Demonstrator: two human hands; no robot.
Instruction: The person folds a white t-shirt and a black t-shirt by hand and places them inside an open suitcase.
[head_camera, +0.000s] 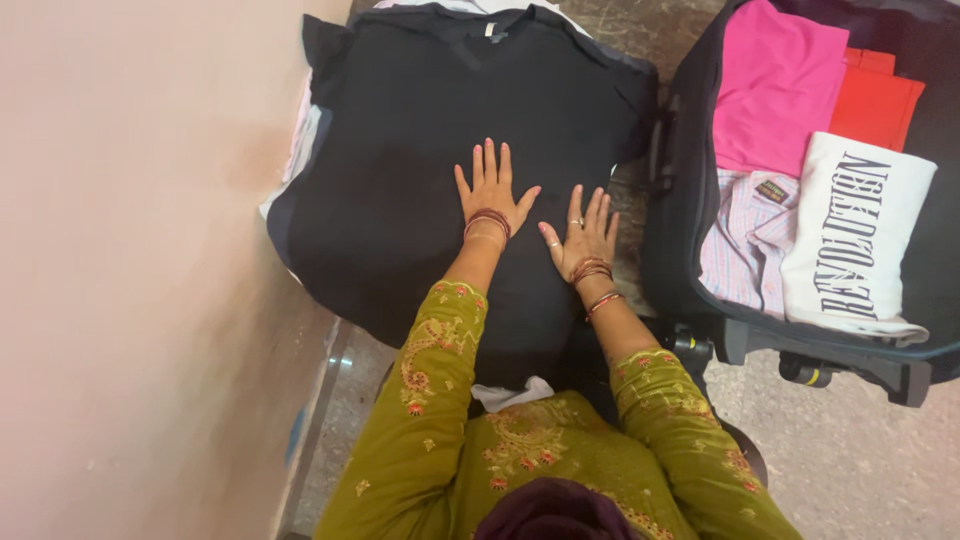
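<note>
Black shirt (420, 130) lies unfolded, frame center-top, on a pile. Left hand (491, 195) and right hand (582, 238) pressed flat on it, fingers spread. Open suitcase (680, 230) right, probably half packed with folded clothes (780, 80).

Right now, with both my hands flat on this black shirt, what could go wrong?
1. The black V-neck shirt lies on a stack of other clothes; pressing might shift the layers beneath.
2. Its lower hem hangs off the pile toward your lap, so it may crease or slide.
3. The open black suitcase sits close beside your right hand; the shirt's sleeve could snag there.
</note>
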